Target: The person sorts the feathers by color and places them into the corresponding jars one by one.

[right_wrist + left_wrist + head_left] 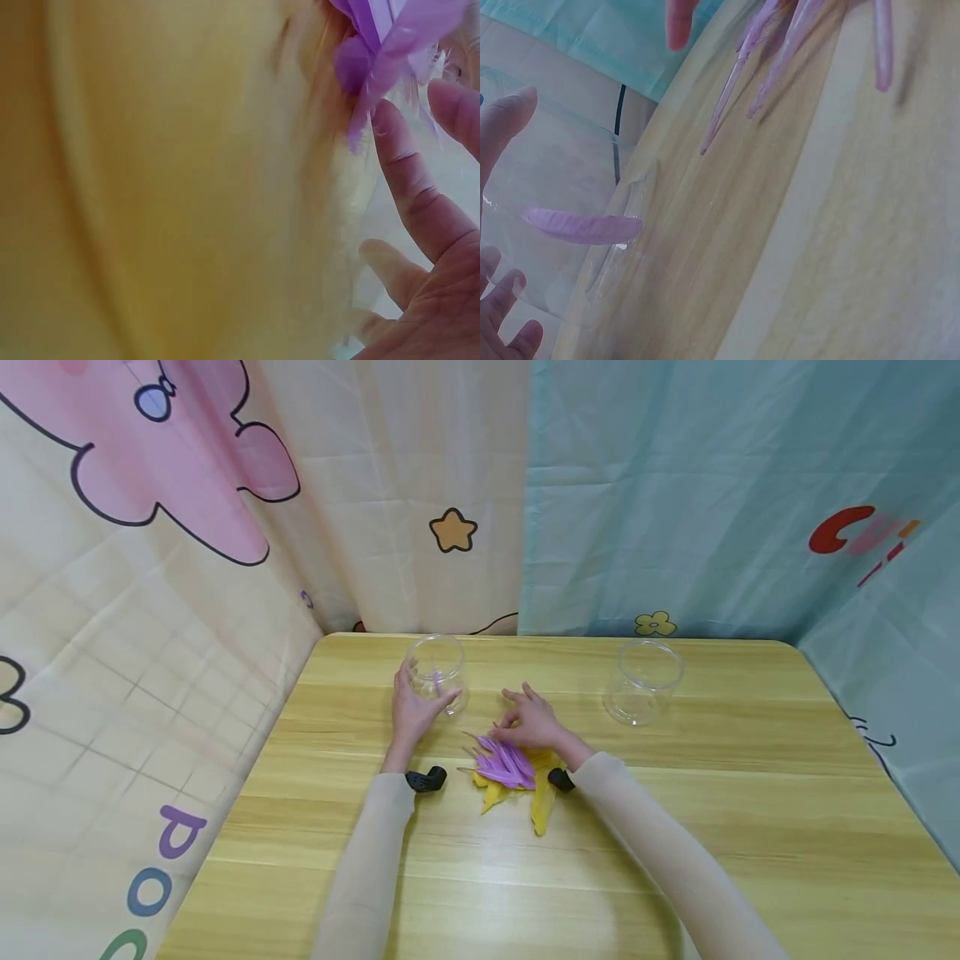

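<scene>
My left hand (414,710) rests round a clear round jar (457,681) at the back left, thumb on one side and fingers on the other. One purple feather (585,226) stands inside that jar. Right of it, purple feathers (504,766) lie over yellow feathers (542,806) in a loose pile, quills pointing left. Over the pile's far edge is my right hand (531,724). In the right wrist view, one fingertip (386,120) meets a purple feather, while the neighbouring digit stands apart. My right palm hides some of the yellow feathers in the head view.
A second clear jar (637,703) stands at the back right of the wooden table (750,827). Printed curtains (660,485) hang behind the table and along both sides. A black wrist camera (427,779) sits on my left wrist.
</scene>
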### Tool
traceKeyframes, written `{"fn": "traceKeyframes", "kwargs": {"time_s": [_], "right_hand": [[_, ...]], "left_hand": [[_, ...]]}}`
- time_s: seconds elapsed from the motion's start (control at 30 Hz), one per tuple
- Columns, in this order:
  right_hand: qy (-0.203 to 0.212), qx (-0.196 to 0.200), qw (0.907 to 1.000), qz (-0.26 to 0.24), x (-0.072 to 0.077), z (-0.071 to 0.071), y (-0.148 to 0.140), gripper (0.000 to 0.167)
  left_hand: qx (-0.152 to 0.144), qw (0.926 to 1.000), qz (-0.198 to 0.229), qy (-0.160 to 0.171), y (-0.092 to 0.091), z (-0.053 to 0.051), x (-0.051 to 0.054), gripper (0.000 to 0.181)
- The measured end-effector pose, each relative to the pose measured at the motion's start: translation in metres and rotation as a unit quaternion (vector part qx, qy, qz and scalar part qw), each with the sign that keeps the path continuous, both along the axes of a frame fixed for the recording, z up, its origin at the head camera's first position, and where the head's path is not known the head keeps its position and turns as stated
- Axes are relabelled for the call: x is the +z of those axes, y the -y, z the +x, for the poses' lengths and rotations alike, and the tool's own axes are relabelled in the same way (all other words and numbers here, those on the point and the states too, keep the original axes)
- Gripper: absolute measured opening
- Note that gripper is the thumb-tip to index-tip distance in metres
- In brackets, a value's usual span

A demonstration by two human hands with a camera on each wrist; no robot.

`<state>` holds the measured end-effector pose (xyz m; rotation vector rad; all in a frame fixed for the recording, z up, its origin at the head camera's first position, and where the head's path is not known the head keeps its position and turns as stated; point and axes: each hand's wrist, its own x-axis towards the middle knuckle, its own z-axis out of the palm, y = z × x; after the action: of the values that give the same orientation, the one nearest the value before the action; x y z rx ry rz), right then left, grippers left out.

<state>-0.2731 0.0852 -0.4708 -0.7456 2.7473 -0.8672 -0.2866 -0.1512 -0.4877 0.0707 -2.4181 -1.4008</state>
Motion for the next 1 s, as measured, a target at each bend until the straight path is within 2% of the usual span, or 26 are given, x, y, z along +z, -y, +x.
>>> {"fn": "traceKeyframes", "kwargs": {"time_s": [0.27,0.6,0.77,1.0], "right_hand": [[-0.001,0.009,1.0,-0.001,-0.003,0.0,0.003,0.022],[0.03,0.02,0.9954,-0.089,0.001,-0.006,-0.009,0.018],[0.05,-0.02,0.9908,-0.124,0.012,-0.006,-0.015,0.017],[0.019,-0.084,0.9784,-0.188,0.033,-0.01,-0.01,0.021]], "left_hand": [[-0.002,1.0,0.005,-0.005,0.0,0.0,-0.002,0.111],[-0.007,0.9998,0.011,-0.011,0.001,0.0,-0.001,0.107],[-0.005,0.9998,0.009,-0.014,0.001,0.0,-0.001,0.107],[-0.008,0.9999,0.01,-0.003,0.0,0.0,-0.002,0.109]]}}
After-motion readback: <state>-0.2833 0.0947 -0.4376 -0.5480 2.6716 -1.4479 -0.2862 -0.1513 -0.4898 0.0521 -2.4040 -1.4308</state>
